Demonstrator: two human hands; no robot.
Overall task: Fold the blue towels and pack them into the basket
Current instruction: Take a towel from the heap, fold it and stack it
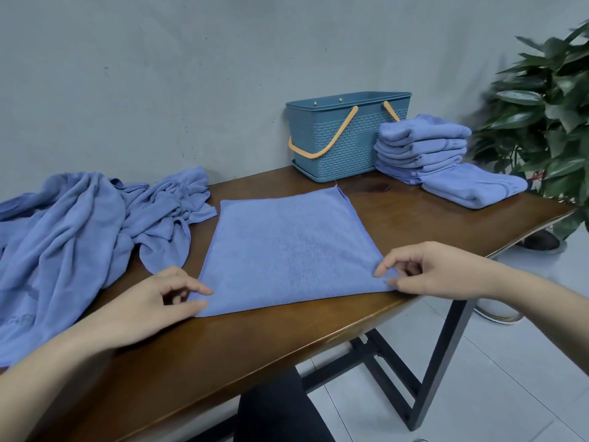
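Far left there's a big heap (79, 231) of unfolded blue towels dumped on the table (255, 339), so plenty left to do on that side. Next over, the left hand (153, 301) has thumb and fingertips closed on the near-left corner of the flat towel (287, 250), which lies spread in the middle of the table, looks like a single layer but can't swear to it. The right hand (427, 269) is doing the same at the near-right corner, fingers pinched together on the cloth. I'd guess the first fold is about to start, not begun yet.

Further right, the basket (347, 135) sits at the back against the wall, handles down, and I can't see inside it. Just beside it is a stack (420, 148) of folded towels, with one more folded one (475, 186) leaning off the front. So folding's maybe halfway; as far as I can tell, packing hasn't started.
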